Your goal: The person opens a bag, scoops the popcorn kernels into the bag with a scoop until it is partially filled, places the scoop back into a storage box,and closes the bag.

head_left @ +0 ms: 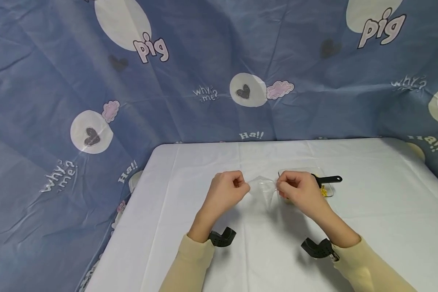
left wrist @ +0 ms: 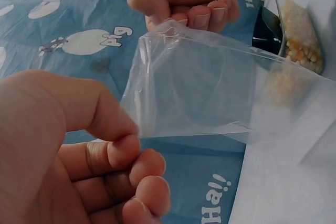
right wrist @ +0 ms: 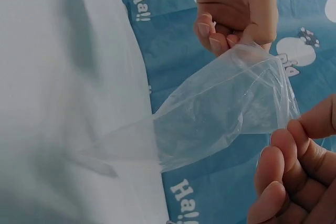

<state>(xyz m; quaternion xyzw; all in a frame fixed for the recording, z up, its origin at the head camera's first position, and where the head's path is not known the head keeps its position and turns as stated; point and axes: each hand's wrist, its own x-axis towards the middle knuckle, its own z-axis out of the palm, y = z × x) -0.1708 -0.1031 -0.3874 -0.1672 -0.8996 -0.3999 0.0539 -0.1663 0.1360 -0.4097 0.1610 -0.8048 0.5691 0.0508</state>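
Note:
A clear, thin plastic bag (head_left: 267, 190) hangs between the two hands above the table, tapering downward to a point in the head view. The left hand (head_left: 228, 189) pinches one side of its upper edge between thumb and forefinger, the other fingers curled in. At the opposite side, the right hand (head_left: 302, 190) pinches the edge the same way. In the right wrist view the bag (right wrist: 210, 114) looks wrinkled, with its edge (right wrist: 286, 90) gathered near the fingertips. The left wrist view shows the bag's film (left wrist: 199, 87) stretched between the hands.
Behind the right hand lies a clear shallow container (head_left: 330, 194) with yellow pieces (head_left: 324, 191) in it. A black-handled utensil (head_left: 331, 179) rests across the container, its far end hidden by the hand. White cloth covers the table (head_left: 190, 178); a blue printed curtain (head_left: 211, 117) stands behind.

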